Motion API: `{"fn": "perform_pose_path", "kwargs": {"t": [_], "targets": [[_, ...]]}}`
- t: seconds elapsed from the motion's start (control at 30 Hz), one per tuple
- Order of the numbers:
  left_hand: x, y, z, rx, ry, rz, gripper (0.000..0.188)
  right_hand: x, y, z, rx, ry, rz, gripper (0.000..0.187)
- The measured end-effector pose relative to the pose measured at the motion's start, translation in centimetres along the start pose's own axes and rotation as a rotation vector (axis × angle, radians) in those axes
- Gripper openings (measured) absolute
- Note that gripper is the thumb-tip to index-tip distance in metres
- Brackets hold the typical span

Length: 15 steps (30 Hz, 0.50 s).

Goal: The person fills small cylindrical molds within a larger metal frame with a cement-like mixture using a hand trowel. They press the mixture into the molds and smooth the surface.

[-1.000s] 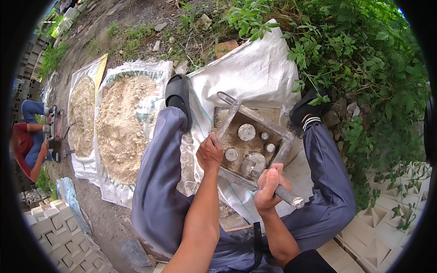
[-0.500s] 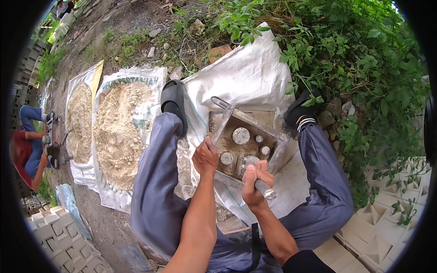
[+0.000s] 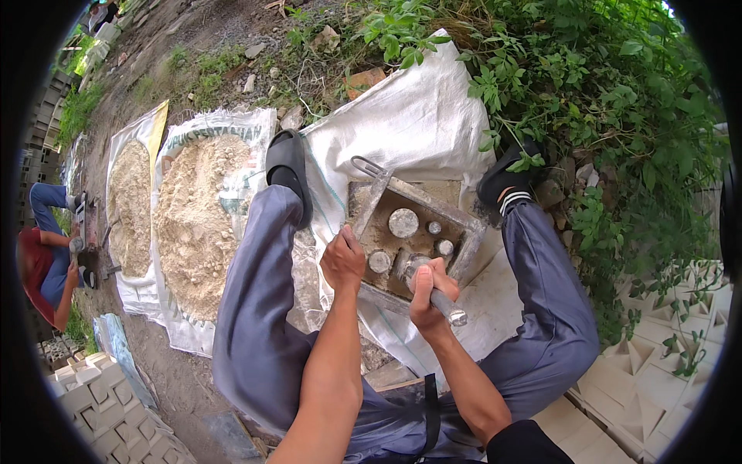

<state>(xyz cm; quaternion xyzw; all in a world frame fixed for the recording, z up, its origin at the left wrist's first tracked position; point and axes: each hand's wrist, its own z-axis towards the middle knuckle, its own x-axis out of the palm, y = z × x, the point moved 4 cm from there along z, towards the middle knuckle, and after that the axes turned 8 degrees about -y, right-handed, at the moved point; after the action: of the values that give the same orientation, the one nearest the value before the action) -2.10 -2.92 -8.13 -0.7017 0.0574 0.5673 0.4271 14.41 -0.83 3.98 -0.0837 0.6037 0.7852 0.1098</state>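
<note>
A grey metal mould (image 3: 475,236), shaped like an open box with a loop at its far corner, lies between my legs. Inside it are sandy material and several round upright pegs, the largest a pale cylinder (image 3: 403,223). My left hand (image 3: 343,261) is closed at the mould's left side bar, its fingertips partly hidden. In my right hand (image 3: 433,294) is a tamper-like tool with a thick round handle (image 3: 448,306). The tool slants down into the near part of the mould, where its broad end is partly hidden by my hand.
A white woven sack (image 3: 417,108) lies under the mould. Two sacks with sandy powder (image 3: 197,224) are on the left. Leafy plants (image 3: 595,93) crowd the far right, above pale patterned blocks (image 3: 634,387). More blocks (image 3: 108,402) stand near left, and another person (image 3: 42,263) works beyond.
The whole view has shifted slightly. My right hand and the tool have moved a little farther over the mould; my left hand keeps its place at the side bar.
</note>
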Motion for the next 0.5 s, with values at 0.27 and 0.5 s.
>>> {"fn": "perform_pose_path", "kwargs": {"t": [0.27,0.5], "targets": [[-0.1,-0.2,-0.2,0.002,0.005,0.011,0.044,-0.1,-0.9,-0.3,0.067,-0.118,0.058,0.042],[0.1,-0.7,-0.1,-0.002,0.015,0.002,0.044,-2.5,5.0,0.7,-0.188,-0.069,0.099,0.042]]}}
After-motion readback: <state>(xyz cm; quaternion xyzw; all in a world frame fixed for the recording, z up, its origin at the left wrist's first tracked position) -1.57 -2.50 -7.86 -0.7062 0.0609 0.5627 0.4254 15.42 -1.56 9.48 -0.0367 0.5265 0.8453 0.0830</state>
